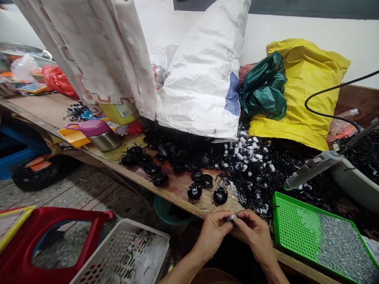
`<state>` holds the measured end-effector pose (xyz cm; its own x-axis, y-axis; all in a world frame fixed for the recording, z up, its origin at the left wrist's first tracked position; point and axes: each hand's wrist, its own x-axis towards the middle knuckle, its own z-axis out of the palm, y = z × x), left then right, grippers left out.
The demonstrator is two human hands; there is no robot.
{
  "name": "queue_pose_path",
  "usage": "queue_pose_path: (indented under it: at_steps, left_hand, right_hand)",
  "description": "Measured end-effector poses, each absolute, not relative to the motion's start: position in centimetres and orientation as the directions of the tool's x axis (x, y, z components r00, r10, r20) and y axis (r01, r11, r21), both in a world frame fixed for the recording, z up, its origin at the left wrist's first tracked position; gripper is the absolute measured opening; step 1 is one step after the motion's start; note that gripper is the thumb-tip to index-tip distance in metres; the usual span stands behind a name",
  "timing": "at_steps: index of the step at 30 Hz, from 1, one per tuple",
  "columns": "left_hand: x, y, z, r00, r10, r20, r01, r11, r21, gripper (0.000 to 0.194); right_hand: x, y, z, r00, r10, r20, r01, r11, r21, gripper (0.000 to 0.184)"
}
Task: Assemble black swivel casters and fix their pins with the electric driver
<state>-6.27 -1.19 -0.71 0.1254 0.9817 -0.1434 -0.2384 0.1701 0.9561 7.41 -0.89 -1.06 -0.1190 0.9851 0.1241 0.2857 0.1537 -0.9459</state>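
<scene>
My left hand [213,230] and my right hand [254,228] meet at the front edge of the bench. Between their pinched fingertips is a small grey plastic piece [231,217], partly covered by the fingers. Just beyond it on the wood lie two round black parts, one [194,191] with a grey piece on top and another [220,195] to its right. A few thin metal pins [233,188] lie beside them. Farther right, small white plastic pieces [243,152] are scattered over a heap of thin black parts [254,185].
A green tray [296,221] of small metal pieces stands at right, near a grey power screwdriver [314,169] on a cable. White [201,86] and yellow sacks [304,90] stand behind. A purple-lidded flask [100,134] is at left; a white basket [124,240] sits below.
</scene>
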Motion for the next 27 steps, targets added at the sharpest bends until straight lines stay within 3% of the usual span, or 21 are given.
queue_pose_path:
  at_steps: [4,8,11,15,18,21,24,27]
  left_hand:
    - [-6.2,-1.2,-0.9,0.104,0.955,-0.278,-0.434,0.296,0.851,0.020]
    - [-6.1,-1.3,-1.1,0.124,0.912,-0.390,-0.565,0.388,0.728,0.025]
    - [-5.7,-1.4,-1.1,0.126,0.894,-0.431,-0.573,0.420,0.704,0.027]
    - [-5.6,-1.5,-0.8,0.135,0.905,-0.403,-0.501,0.413,0.760,0.024]
    - [-6.3,-1.1,-0.6,0.076,0.936,-0.344,-0.290,0.350,0.891,0.029]
    - [-7.2,-0.1,-0.8,-0.175,0.982,-0.065,0.188,0.098,0.977,0.033]
    - [-7.2,1.2,-1.2,-0.168,0.955,0.243,0.635,-0.084,0.768,0.037]
    - [-6.4,2.1,-1.8,-0.086,0.953,0.292,0.847,-0.085,0.524,0.042]
  right_hand:
    - [7.5,-1.4,-1.3,-0.209,0.930,0.303,0.411,0.364,-0.836,0.018]
    - [7.6,-2.2,-1.9,-0.320,0.781,0.537,0.537,0.616,-0.576,0.035]
    - [7.4,-2.3,-2.3,-0.345,0.720,0.602,0.598,0.663,-0.450,0.037]
    - [7.4,-1.9,-2.4,-0.314,0.723,0.615,0.603,0.652,-0.459,0.031]
    - [7.7,-1.5,-2.2,-0.289,0.747,0.599,0.577,0.635,-0.513,0.024]
    - [8.0,-1.2,-2.5,-0.246,0.787,0.566,0.585,0.586,-0.561,0.020]
    - [8.0,-1.0,-3.2,-0.267,0.814,0.516,0.589,0.562,-0.581,0.017]
    - [8.0,-0.7,-4.0,-0.290,0.842,0.454,0.597,0.530,-0.602,0.014]
